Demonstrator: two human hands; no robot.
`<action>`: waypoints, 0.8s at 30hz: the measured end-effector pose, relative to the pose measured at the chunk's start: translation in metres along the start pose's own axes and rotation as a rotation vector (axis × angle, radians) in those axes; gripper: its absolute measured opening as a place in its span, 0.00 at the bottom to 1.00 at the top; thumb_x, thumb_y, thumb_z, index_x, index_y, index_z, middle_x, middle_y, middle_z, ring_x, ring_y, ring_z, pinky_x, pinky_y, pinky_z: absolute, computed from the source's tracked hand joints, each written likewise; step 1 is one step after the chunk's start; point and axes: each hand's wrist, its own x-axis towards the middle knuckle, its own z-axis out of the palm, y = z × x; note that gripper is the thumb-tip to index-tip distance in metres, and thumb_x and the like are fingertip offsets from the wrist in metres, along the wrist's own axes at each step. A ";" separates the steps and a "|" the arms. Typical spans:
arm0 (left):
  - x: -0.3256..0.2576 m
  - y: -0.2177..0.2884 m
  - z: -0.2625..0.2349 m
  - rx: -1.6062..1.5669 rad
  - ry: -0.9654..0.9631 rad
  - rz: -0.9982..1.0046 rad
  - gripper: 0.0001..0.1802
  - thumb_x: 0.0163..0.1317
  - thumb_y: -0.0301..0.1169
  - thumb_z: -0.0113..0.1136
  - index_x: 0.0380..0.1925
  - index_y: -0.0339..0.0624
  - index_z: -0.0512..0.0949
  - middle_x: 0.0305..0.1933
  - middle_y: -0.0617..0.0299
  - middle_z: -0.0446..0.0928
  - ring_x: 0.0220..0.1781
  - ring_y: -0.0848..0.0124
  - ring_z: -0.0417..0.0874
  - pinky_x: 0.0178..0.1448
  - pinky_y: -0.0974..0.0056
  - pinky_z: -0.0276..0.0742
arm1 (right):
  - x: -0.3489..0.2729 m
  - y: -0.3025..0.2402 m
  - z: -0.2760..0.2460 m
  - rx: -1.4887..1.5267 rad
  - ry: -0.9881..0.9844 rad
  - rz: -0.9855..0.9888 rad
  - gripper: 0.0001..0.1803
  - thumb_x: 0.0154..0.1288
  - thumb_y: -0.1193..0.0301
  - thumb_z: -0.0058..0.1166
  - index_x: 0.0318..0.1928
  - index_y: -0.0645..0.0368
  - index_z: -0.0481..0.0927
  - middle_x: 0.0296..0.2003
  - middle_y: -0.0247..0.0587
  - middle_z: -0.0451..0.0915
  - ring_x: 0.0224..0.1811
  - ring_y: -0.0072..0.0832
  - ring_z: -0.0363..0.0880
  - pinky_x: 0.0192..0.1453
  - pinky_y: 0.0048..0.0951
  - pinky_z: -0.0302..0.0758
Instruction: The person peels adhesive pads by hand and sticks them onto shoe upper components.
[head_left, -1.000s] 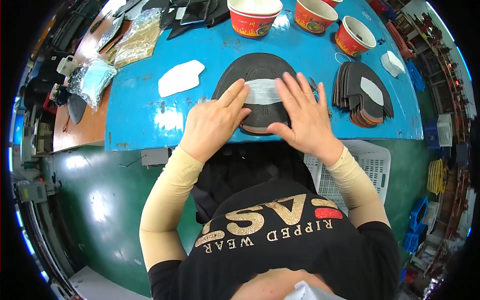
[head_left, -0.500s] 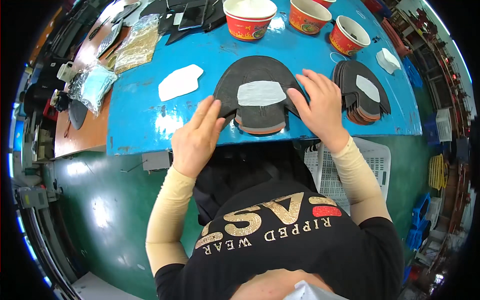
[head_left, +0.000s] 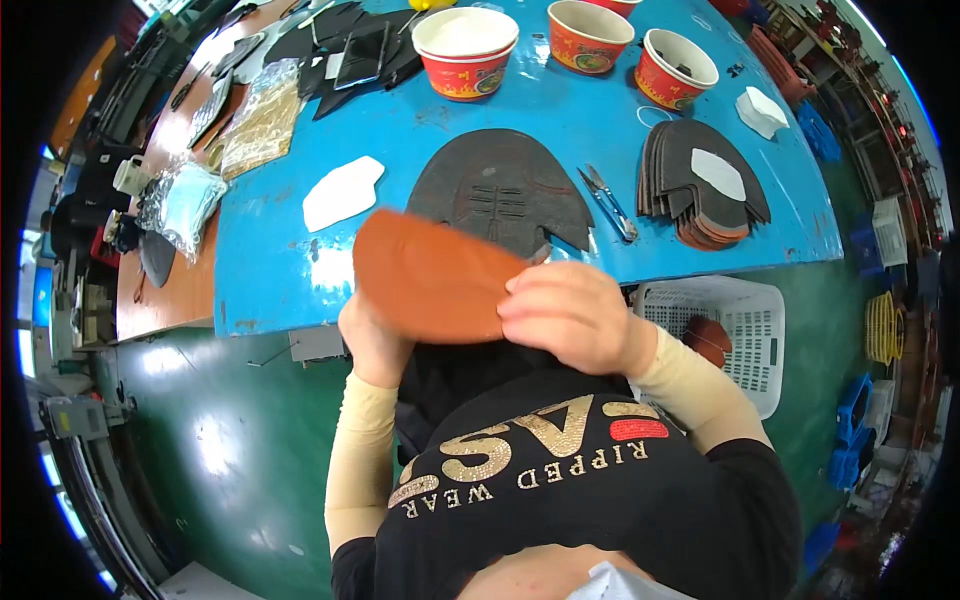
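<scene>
Both hands hold a curved orange-brown leather piece [head_left: 440,280] up in front of the table's near edge, slightly blurred. My left hand [head_left: 375,345] grips its left end from below, its fingers mostly hidden behind it. Closed on the right end is my right hand [head_left: 575,315], thumb and fingers pinching the edge. Just beyond them, a rounded black leather shoe-upper piece [head_left: 495,185] with stitched-looking ridges lies flat, its near part covered by the held piece. Thread snips [head_left: 610,205] lie right of it.
At right stands a stack of black pieces [head_left: 700,190] topped by a pale patch. White paper [head_left: 343,193] lies left; red paper tubs [head_left: 465,65] stand at the back. A white basket [head_left: 755,340] sits below the table, near a crumpled white piece [head_left: 762,112] above.
My hands have come off the tabletop stack and back toward me, lifting the orange-brown piece. The grey-patched black top is no longer seen there; a ridged black piece and the snips now show.
</scene>
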 end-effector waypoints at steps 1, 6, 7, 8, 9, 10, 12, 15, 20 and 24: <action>-0.004 -0.005 0.005 -0.268 0.125 -0.022 0.15 0.53 0.29 0.60 0.42 0.41 0.77 0.44 0.54 0.78 0.35 0.61 0.82 0.36 0.65 0.76 | -0.002 -0.005 -0.009 0.067 -0.064 0.024 0.09 0.50 0.79 0.54 0.35 0.58 0.76 0.36 0.42 0.78 0.38 0.37 0.78 0.41 0.31 0.75; 0.010 0.005 -0.014 -0.303 0.027 -0.239 0.13 0.65 0.33 0.48 0.41 0.38 0.77 0.31 0.59 0.73 0.31 0.65 0.73 0.38 0.66 0.69 | -0.025 0.039 -0.103 0.183 0.723 0.877 0.09 0.60 0.77 0.53 0.42 0.60 0.73 0.32 0.31 0.77 0.30 0.15 0.73 0.32 0.17 0.71; 0.015 0.007 -0.019 -0.349 -0.026 -0.256 0.15 0.67 0.35 0.44 0.42 0.37 0.76 0.33 0.58 0.72 0.33 0.65 0.72 0.40 0.66 0.67 | -0.039 0.063 -0.128 0.280 0.806 0.852 0.10 0.59 0.76 0.54 0.42 0.58 0.73 0.32 0.31 0.77 0.29 0.15 0.73 0.31 0.16 0.70; 0.026 0.010 -0.021 -0.372 -0.031 -0.242 0.15 0.67 0.35 0.44 0.42 0.37 0.76 0.33 0.58 0.72 0.33 0.65 0.72 0.40 0.66 0.67 | -0.052 0.077 -0.157 0.332 0.841 0.979 0.10 0.60 0.73 0.54 0.43 0.57 0.73 0.32 0.30 0.78 0.29 0.14 0.73 0.29 0.15 0.69; 0.041 0.013 -0.023 -0.434 -0.043 -0.188 0.16 0.67 0.34 0.42 0.44 0.35 0.74 0.36 0.57 0.71 0.38 0.64 0.71 0.44 0.66 0.65 | -0.063 0.088 -0.179 0.398 0.874 1.102 0.11 0.60 0.71 0.55 0.44 0.55 0.74 0.32 0.29 0.78 0.28 0.13 0.72 0.27 0.15 0.68; 0.057 0.015 -0.023 -0.493 -0.051 -0.137 0.17 0.67 0.34 0.39 0.46 0.34 0.72 0.39 0.55 0.70 0.42 0.64 0.69 0.47 0.65 0.63 | -0.074 0.098 -0.195 0.387 0.877 1.096 0.11 0.60 0.71 0.55 0.44 0.55 0.74 0.32 0.29 0.78 0.28 0.13 0.72 0.27 0.15 0.68; 0.093 0.017 -0.022 -0.572 -0.122 -0.123 0.18 0.62 0.30 0.39 0.50 0.33 0.69 0.44 0.54 0.68 0.48 0.63 0.65 0.52 0.65 0.59 | -0.094 0.114 -0.210 0.248 0.709 1.258 0.11 0.60 0.69 0.55 0.44 0.53 0.75 0.31 0.28 0.79 0.28 0.13 0.73 0.25 0.15 0.68; 0.149 0.020 0.001 -0.609 -0.032 -0.003 0.21 0.55 0.28 0.45 0.50 0.36 0.69 0.43 0.54 0.66 0.47 0.63 0.64 0.55 0.66 0.60 | -0.110 0.128 -0.200 -0.036 0.563 1.353 0.10 0.58 0.70 0.56 0.42 0.54 0.76 0.31 0.29 0.79 0.28 0.15 0.74 0.24 0.16 0.68; 0.244 -0.001 0.052 -0.246 0.372 0.160 0.19 0.50 0.21 0.48 0.45 0.38 0.73 0.39 0.49 0.73 0.44 0.56 0.71 0.50 0.58 0.67 | -0.119 0.134 -0.183 -0.550 0.389 0.972 0.14 0.57 0.70 0.56 0.44 0.62 0.77 0.34 0.39 0.81 0.35 0.29 0.79 0.39 0.26 0.74; 0.265 0.023 0.078 -0.342 0.330 0.147 0.09 0.55 0.27 0.53 0.36 0.40 0.74 0.35 0.47 0.76 0.40 0.50 0.77 0.45 0.57 0.73 | -0.116 0.111 -0.177 -0.907 0.269 0.769 0.12 0.57 0.70 0.56 0.42 0.61 0.79 0.40 0.42 0.79 0.44 0.31 0.77 0.47 0.28 0.72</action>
